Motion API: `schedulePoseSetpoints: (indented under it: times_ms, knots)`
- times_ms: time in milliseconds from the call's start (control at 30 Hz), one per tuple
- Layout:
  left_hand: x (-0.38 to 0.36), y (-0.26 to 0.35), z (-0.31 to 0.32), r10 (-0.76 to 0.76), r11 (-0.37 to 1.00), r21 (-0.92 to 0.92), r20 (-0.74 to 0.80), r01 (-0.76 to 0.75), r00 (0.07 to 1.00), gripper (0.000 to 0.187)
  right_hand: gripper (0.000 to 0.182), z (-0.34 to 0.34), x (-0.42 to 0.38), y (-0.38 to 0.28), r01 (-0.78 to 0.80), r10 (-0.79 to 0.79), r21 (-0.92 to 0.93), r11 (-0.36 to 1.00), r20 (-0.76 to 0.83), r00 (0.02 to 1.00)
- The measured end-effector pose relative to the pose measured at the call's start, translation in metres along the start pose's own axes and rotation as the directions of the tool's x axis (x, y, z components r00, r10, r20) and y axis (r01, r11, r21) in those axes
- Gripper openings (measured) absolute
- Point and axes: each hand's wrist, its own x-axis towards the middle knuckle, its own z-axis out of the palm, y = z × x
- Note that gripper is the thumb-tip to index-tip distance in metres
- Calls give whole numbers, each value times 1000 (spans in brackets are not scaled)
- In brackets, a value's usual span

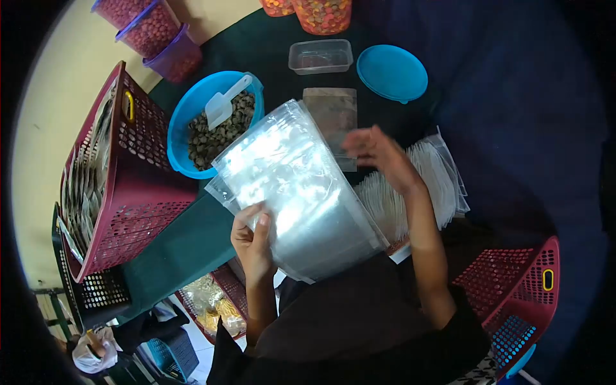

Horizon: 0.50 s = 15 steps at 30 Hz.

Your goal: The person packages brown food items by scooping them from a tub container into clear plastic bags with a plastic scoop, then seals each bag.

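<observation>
My left hand (255,240) grips a stack of clear plastic bags (301,192) at its lower left edge, thumb on top. The bags are tilted and catch a bright glare. My right hand (382,157) is a little blurred, held to the right of the stack with fingers apart and nothing in them. Below it is a single clear bag (330,102) lying flat on the dark green cloth. A fanned row of more bags (433,176) lies under and beside my right forearm. Left of the stack, a blue tub (176,138) holds small brownish pieces (218,141) and a white scoop (221,106).
A maroon basket (141,218) with filled packets stands at left. A clear plastic container (321,56) and blue lid (393,72) lie at the back. Purple tubs (173,58) are stacked at upper left. Another maroon basket (513,282) sits at right. A person (96,350) is at lower left.
</observation>
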Motion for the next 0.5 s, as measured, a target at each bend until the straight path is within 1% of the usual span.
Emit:
schedulePoseSetpoints:
  times_ms: [33,100,133,167,200,233,300,333,400,433,467,500]
  knots:
    - [2,-3,3,18,999,37,46,-19,999,30,38,2,-14,-2,-15,-4,74,997,248,969]
    - [4,-8,15,40,993,106,131,-54,991,52,38,28,-40,-5,71,-71,12,997,278,958]
    - [3,-12,19,-19,993,118,112,6,994,55,42,39,-47,-3,102,-112,52,993,295,949]
    - [1,-12,24,-149,989,17,96,148,984,56,45,45,-52,6,77,-81,34,996,162,983]
    - [-1,-12,28,-281,954,-79,87,288,956,57,48,45,-56,16,47,-47,23,999,28,998]
    - [-1,-18,27,-294,950,-76,108,302,950,57,48,41,-61,22,50,-50,24,998,3,999]
    - [6,-33,22,-389,903,-63,305,426,870,55,60,32,-67,30,124,-125,-48,991,-4,992]
    - [6,-35,24,-394,900,-57,316,432,863,55,60,26,-72,35,127,-128,-47,991,-18,992]
    - [5,-40,33,-399,894,-57,352,445,847,53,76,11,-84,40,210,-201,-220,953,61,978]
    - [4,-46,36,-411,889,-53,349,456,842,54,85,5,-87,38,175,-166,-298,939,53,985]
    - [4,-49,40,-413,887,-50,359,459,837,54,85,4,-89,37,175,-170,-299,938,42,984]
    - [4,-52,45,-431,879,-39,368,476,824,54,84,4,-92,35,127,-139,-273,954,-25,990]
